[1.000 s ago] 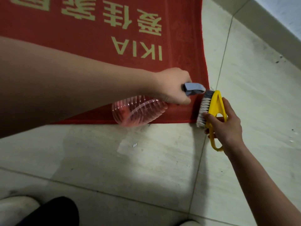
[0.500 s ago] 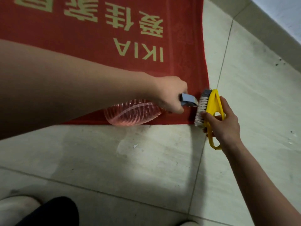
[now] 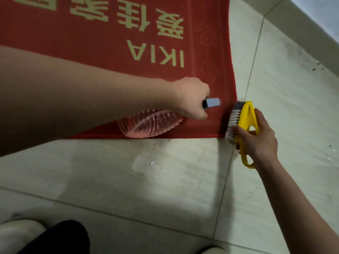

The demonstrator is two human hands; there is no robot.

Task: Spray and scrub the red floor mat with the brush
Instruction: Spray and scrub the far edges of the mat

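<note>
- Spray bottle (image 3: 148, 123) and brush (image 3: 245, 116) now stand apart; a second ago the nozzle (image 3: 212, 103) nearly met the bristles (image 3: 233, 118).
- Tiled floor (image 3: 165, 180): carries the red floor mat (image 3: 91, 52).
- Mat: yellow lettering; its near right corner lies beside the brush.
- Left hand (image 3: 190, 98): clasps the bottle's neck; the bottle lies sideways over the mat's near edge.
- Right hand (image 3: 258, 138): grips the yellow brush handle, bristles facing the mat's right edge.

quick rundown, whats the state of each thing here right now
mat, lying flat on the floor
brush, on its side, bristles at the mat's corner
spray bottle, tipped sideways over the mat's near edge, aimed toward the brush
left hand, gripping the spray bottle
right hand, gripping the brush
</note>
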